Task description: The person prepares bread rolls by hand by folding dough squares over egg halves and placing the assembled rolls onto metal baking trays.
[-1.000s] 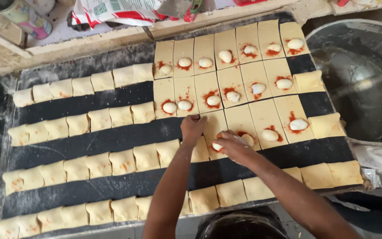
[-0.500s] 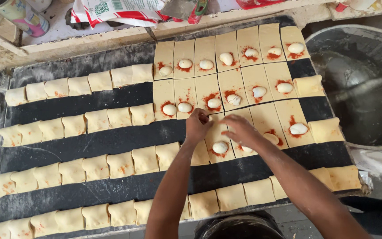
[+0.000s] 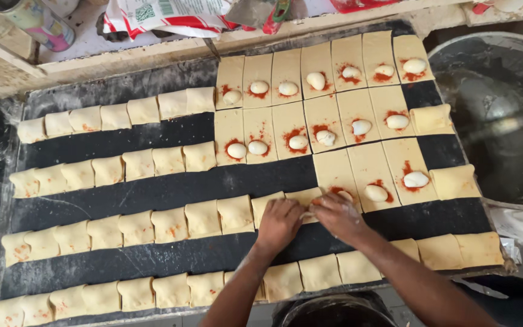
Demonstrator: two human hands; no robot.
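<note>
dough squares [image 3: 367, 166]: matt, soft, floury | work surface [image 3: 152, 194]: black, dusty, matt | basin [image 3: 503, 121]: probably dull metal

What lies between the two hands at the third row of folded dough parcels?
In the head view, the left hand and right hand almost meet over one dough square, pinched between their fingertips; no other thing lies between them.

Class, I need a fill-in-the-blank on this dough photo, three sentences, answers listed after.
1. Both hands press on a dough piece in the ____ row from the top.
2. Each open square carries red sauce and a ____ lump.
3. The board under the dough is ____ in colour.

Answers: third; white; black
</note>
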